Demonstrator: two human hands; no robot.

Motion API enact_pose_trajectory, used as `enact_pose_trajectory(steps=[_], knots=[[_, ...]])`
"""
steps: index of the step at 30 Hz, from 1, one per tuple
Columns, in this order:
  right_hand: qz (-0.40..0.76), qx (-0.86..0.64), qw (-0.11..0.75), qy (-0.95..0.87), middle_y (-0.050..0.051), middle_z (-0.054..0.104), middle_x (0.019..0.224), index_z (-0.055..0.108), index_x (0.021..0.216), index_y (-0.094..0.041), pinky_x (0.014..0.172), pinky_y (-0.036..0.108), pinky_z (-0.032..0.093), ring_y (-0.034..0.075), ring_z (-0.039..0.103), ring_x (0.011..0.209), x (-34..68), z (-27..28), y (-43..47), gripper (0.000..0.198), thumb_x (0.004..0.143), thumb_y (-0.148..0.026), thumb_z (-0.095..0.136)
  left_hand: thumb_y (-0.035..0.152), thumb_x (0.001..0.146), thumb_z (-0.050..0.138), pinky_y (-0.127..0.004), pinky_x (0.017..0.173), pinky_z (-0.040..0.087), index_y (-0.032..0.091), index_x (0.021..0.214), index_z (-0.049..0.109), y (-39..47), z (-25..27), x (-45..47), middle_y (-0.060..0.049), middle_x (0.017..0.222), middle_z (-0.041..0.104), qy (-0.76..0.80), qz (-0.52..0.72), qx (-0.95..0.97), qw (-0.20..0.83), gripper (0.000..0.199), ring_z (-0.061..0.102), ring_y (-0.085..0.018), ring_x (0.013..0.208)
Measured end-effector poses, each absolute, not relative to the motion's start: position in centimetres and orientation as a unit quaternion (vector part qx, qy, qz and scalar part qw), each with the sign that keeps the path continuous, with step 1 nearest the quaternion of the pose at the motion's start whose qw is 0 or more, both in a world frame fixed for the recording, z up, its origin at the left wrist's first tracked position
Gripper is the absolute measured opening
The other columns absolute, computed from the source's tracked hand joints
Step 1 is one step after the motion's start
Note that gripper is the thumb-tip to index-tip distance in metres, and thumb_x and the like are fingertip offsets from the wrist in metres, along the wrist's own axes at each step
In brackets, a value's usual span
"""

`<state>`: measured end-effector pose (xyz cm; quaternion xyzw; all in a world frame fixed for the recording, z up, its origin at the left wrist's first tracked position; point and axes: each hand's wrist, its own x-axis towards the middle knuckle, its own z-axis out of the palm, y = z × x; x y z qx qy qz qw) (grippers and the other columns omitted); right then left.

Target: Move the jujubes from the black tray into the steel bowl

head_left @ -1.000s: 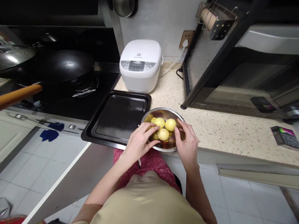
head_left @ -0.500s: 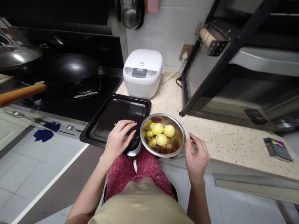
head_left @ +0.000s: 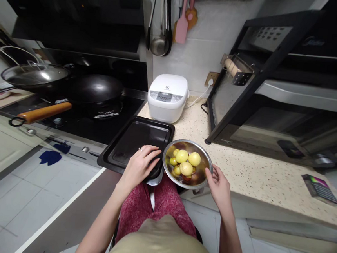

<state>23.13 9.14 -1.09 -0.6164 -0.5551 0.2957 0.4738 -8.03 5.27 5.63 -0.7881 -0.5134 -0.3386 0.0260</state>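
Observation:
A shiny steel bowl (head_left: 202, 179) stands at the counter's front edge with three smooth, round, pale yellow potatoes or fruits (head_left: 186, 168) in it; their exact kind I cannot tell. Smaller yellow shapes along the bowl's inner wall look like reflections. My right hand (head_left: 219, 183) is on the bowl's right rim, thumb over the inside and fingers around the outside. Over the right front part of a black baking tray (head_left: 132, 136) is my left hand (head_left: 142, 165), a ring on one finger, its fingers apart and holding nothing. Its fingertips point at the bowl's left rim, close to it.
Behind the tray stands a white rice cooker (head_left: 167, 99), plugged in at the wall. A wok (head_left: 96, 88) with a wooden handle and a lidded pan (head_left: 35, 75) occupy the stove at left. To the right are an oven (head_left: 275, 116) in a black rack and a small dark box (head_left: 320, 189).
My right hand has come in to the bowl's right rim and taken hold of it. The left hand still hovers over the tray. The camera view has tilted up slightly.

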Motion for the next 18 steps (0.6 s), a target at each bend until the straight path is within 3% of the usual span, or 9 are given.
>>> enact_pose_trajectory(steps=[3, 7, 13, 18], knots=[[0.379, -0.611, 0.431, -0.545, 0.007, 0.077, 0.08, 0.068, 0.1, -0.019, 0.054, 0.033, 0.058, 0.022, 0.071, 0.063, 23.2, -0.6, 9.7, 0.045, 0.078, -0.058, 0.067, 0.025, 0.105, 0.056, -0.044, 0.104, 0.056, 0.02, 0.131, 0.062, 5.1, 5.9, -7.8, -0.011, 0.13, 0.067, -0.509, -0.339, -0.791, 0.012, 0.027, 0.065, -0.024, 0.121], [0.474, -0.61, 0.355, -0.527, 0.0, 0.061, 0.049, 0.061, 0.073, -0.021, 0.037, 0.029, 0.045, 0.018, 0.054, 0.038, 22.7, 0.1, 10.2, 0.032, 0.073, -0.053, 0.06, 0.032, 0.104, 0.059, -0.046, 0.11, 0.054, 0.023, 0.146, 0.053, 4.9, 5.8, -6.7, -0.013, 0.141, 0.061, -0.489, -0.344, -0.801, -0.026, 0.044, 0.06, -0.026, 0.132], [0.444, -0.629, 0.361, -0.526, 0.003, 0.065, 0.052, 0.057, 0.068, -0.023, 0.043, 0.034, 0.054, 0.023, 0.063, 0.046, 21.8, 1.7, 10.9, 0.021, 0.066, -0.043, 0.053, 0.044, 0.101, 0.061, -0.053, 0.122, 0.043, 0.03, 0.162, 0.032, 5.0, 5.2, -4.6, -0.017, 0.165, 0.038, -0.439, -0.343, -0.826, -0.091, 0.069, 0.037, -0.03, 0.155], [0.376, -0.627, 0.362, -0.579, 0.005, 0.068, 0.058, 0.059, 0.072, -0.021, 0.046, 0.034, 0.056, 0.024, 0.066, 0.049, 20.5, 4.9, 12.9, 0.022, 0.069, -0.041, 0.05, 0.046, 0.101, 0.059, -0.055, 0.126, 0.034, 0.033, 0.165, 0.025, 5.6, 4.9, -4.8, -0.015, 0.172, 0.022, -0.446, -0.355, -0.813, -0.119, 0.073, 0.021, -0.031, 0.161]])
